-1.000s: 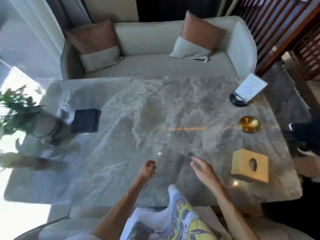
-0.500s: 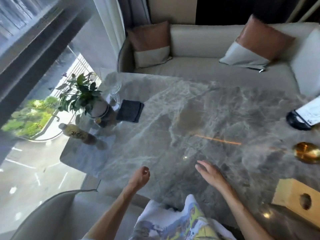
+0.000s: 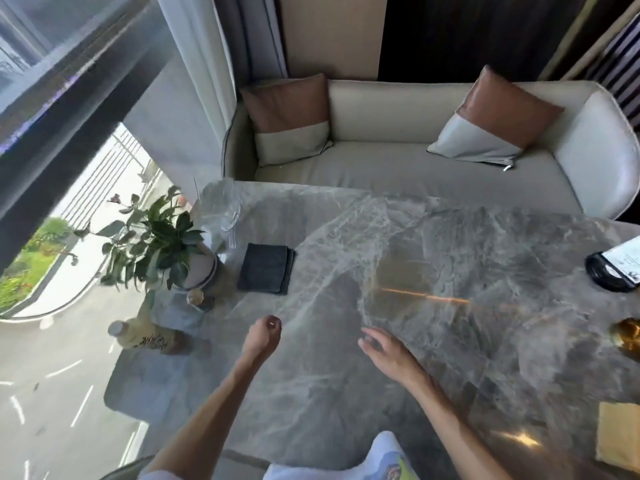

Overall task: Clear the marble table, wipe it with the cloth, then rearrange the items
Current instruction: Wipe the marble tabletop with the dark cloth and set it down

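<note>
The grey marble bench (image 3: 450,258) has veined, glossy stone and a rounded corner at the near left. Its left edge runs along the floor-length window (image 3: 52,237), and its far edge lies just beside a cream leather sofa (image 3: 398,174) holding two cushions in tan and grey (image 3: 291,116). The broad middle of the stone is the open room, from the near edge up to the sofa side. The objects sit along the two short sides.

On the left side a folded cloth (image 3: 266,268), dark and square with soft stacked edges, lies flat. Just beside it are a potted plant (image 3: 156,244) in a pale round pot and a clear wine glass (image 3: 228,209) toward the far corner. A small jar (image 3: 199,299) with a gold lid sits by the pot. A bottle (image 3: 145,336) with a tan label stands near the left edge.

At the right, a card stand (image 3: 607,275) with a black base, a shiny brass disc (image 3: 628,336) and a wooden tissue box (image 3: 620,441) are cut by the frame.

The left hand (image 3: 263,337) is curled into a loose fist holding nothing, above the stone, with the cloth beyond it and slightly left, apart from it. The right hand (image 3: 384,348) is blurred, with its fingers spread and relaxed and nothing in them. It is low over the marble, well apart from the cloth.
</note>
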`<action>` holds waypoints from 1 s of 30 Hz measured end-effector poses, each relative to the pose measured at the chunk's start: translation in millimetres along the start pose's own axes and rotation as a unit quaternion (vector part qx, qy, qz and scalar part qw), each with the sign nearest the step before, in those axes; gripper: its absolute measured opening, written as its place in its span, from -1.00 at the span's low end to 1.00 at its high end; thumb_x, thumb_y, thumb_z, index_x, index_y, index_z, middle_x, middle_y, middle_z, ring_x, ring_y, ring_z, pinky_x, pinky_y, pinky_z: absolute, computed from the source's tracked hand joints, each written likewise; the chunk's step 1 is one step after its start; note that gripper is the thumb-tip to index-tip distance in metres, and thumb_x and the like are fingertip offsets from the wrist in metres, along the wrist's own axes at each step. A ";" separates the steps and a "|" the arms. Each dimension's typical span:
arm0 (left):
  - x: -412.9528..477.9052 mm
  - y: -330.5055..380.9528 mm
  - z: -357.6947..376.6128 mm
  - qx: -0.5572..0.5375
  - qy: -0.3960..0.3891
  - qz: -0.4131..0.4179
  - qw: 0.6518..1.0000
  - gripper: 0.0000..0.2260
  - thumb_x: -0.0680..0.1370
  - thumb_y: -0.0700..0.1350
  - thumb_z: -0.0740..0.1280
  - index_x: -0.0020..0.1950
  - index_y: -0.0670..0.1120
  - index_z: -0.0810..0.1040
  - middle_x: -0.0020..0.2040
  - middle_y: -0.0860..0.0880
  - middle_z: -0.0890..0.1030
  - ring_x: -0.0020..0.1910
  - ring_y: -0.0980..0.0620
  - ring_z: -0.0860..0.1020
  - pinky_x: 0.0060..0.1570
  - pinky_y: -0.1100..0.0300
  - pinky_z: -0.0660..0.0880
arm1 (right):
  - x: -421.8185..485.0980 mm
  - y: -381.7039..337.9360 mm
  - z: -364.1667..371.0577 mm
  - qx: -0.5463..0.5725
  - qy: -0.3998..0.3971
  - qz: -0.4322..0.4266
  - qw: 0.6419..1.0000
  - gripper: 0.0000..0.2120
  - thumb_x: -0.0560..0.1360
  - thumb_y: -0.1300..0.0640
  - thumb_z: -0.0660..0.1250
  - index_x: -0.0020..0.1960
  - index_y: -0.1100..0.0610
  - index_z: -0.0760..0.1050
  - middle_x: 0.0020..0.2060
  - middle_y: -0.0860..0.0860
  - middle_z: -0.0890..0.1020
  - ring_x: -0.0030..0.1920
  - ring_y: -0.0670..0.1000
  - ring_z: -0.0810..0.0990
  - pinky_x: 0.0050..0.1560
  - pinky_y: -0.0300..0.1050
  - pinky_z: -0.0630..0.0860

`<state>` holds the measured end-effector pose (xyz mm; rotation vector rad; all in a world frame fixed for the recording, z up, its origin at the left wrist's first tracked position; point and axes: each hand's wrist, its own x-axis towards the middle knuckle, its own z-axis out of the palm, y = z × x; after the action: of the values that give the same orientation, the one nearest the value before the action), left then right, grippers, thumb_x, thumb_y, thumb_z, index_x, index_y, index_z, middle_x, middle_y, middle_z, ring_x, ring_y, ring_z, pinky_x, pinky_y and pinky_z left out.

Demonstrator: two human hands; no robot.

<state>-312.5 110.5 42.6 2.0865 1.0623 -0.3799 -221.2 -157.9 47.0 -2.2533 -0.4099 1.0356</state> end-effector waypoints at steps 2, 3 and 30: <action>35.1 0.3 -20.0 -0.017 0.004 0.009 1.000 -0.81 0.51 -0.14 0.20 -0.26 -0.11 0.54 -0.31 -0.11 0.55 -0.28 -0.07 0.51 -0.25 0.04 0.42 | 24.0 -25.7 13.9 -0.004 -0.008 0.006 1.000 -0.49 0.58 -0.16 0.18 0.45 0.07 0.35 0.47 0.05 0.34 0.49 -0.02 0.27 0.48 -0.12 0.18; 53.1 -1.5 -28.3 -0.026 0.006 0.012 1.000 -0.80 0.50 -0.14 0.19 -0.29 -0.12 0.51 -0.33 -0.12 0.53 -0.29 -0.06 0.49 -0.23 -0.01 0.46 | 35.9 -39.2 21.6 -0.011 -0.014 0.009 1.000 -0.48 0.58 -0.17 0.16 0.46 0.06 0.34 0.48 0.04 0.32 0.50 -0.02 0.25 0.48 -0.11 0.17; 214.7 -51.2 -61.3 -0.121 0.006 -0.028 0.992 -0.79 0.40 -0.07 0.32 -0.08 -0.19 0.50 -0.15 -0.15 0.62 -0.08 -0.22 0.58 -0.05 -0.01 0.47 | 232.4 -189.9 124.0 0.019 -0.105 0.105 0.989 -0.40 0.59 -0.17 0.12 0.56 -0.04 0.06 0.58 -0.01 0.00 0.57 -0.02 -0.06 0.54 -0.05 -0.08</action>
<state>-225.9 296.1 -60.0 1.8489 1.1171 -0.2514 -170.3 154.7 -25.2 -2.1960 -0.2403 1.3852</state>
